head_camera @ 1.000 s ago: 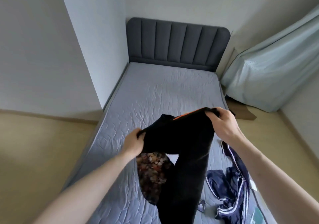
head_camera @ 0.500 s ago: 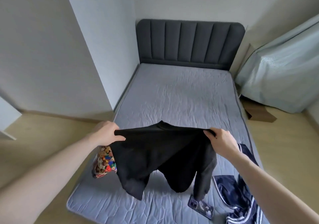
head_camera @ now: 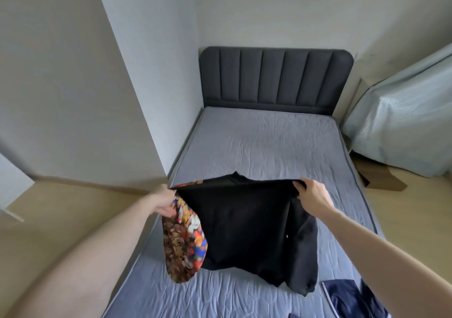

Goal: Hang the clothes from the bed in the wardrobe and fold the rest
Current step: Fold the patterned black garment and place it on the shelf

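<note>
A black top with a colourful patterned sleeve (head_camera: pixel 244 224) hangs spread out over the foot half of the grey bed (head_camera: pixel 264 144). My left hand (head_camera: pixel 165 201) grips its left top corner, where the patterned sleeve (head_camera: pixel 183 241) droops down. My right hand (head_camera: pixel 311 196) grips the right top corner. The lower hem touches the mattress. A navy garment with white stripes (head_camera: pixel 349 298) lies crumpled on the bed's near right corner.
A dark padded headboard (head_camera: pixel 276 77) stands against the far wall. A white wall corner (head_camera: pixel 137 97) juts out left of the bed. A pale cloth-covered object (head_camera: pixel 406 126) and a cardboard piece (head_camera: pixel 381 179) sit on the wooden floor at the right.
My hands have moved apart and stretched the black top out flat; the view has shifted back, so more of the bed shows. The patterned sleeve now hangs by my left hand.
</note>
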`<state>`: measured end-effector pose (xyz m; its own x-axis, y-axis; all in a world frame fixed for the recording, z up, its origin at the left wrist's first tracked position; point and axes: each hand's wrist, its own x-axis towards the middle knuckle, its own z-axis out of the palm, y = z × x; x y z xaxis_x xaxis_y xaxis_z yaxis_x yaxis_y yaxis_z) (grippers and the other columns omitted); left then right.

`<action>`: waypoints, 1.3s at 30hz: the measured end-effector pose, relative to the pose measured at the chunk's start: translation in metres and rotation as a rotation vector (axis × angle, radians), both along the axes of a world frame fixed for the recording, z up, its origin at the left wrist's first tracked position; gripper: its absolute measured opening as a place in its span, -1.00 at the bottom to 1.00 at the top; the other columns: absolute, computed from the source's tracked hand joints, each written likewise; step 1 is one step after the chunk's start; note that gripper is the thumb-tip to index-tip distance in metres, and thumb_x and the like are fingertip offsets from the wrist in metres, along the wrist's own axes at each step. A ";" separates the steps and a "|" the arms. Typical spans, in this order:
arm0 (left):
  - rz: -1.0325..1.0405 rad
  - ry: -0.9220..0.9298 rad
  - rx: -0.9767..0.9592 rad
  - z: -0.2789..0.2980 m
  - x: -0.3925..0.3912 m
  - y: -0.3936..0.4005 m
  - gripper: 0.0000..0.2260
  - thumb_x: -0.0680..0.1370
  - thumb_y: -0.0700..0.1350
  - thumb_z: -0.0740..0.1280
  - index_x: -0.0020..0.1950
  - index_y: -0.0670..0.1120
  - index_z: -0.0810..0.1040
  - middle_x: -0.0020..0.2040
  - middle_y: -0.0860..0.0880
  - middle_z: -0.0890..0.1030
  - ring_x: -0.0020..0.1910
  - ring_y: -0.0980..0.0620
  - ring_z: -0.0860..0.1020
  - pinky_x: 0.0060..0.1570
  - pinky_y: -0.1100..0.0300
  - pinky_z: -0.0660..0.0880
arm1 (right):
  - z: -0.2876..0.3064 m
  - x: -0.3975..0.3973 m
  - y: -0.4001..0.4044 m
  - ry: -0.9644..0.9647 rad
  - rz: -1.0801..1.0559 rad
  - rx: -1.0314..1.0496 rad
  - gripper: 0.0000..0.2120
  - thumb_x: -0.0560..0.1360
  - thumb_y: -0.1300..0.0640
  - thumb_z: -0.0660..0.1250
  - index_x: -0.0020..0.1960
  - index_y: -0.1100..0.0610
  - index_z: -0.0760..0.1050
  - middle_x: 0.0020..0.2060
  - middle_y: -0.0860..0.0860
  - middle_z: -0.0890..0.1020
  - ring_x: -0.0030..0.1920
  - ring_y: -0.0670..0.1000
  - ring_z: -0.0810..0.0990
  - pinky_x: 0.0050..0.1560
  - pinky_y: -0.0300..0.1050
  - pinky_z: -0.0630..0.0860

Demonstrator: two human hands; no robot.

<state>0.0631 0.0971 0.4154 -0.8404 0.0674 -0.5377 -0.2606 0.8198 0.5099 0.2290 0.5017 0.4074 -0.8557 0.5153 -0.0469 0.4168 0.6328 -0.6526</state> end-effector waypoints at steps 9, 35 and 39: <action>-0.030 0.610 0.109 0.120 -0.114 0.030 -0.86 0.64 -0.05 0.24 0.04 -0.11 0.49 -0.02 -0.15 0.59 -0.06 -0.18 0.53 -0.12 0.08 0.39 | 0.101 -0.090 0.026 0.361 -0.094 0.168 -0.78 0.68 0.04 0.24 0.11 0.13 0.62 -0.14 -0.04 0.57 -0.11 0.04 0.51 -0.05 -0.15 0.34; -0.228 0.217 -0.111 -0.319 -0.012 -0.123 -0.80 0.53 -0.23 0.40 -0.17 -0.07 0.41 -0.32 -0.04 0.48 -0.37 -0.07 0.47 -0.39 0.09 0.31 | -0.298 0.032 -0.117 -0.266 0.084 -0.033 -0.82 0.63 0.16 0.36 0.18 0.08 0.69 0.18 -0.10 0.63 0.14 -0.04 0.62 0.12 -0.25 0.41; -0.287 0.040 -0.207 -0.412 0.034 -0.151 -0.66 0.45 -0.29 0.38 -0.24 0.04 0.27 -0.26 -0.08 0.50 -0.24 -0.20 0.50 -0.23 -0.01 0.46 | -0.387 0.072 -0.152 -0.494 0.093 -0.109 -0.79 0.64 0.16 0.35 0.21 0.04 0.69 0.21 -0.08 0.63 0.10 -0.10 0.56 0.08 -0.28 0.35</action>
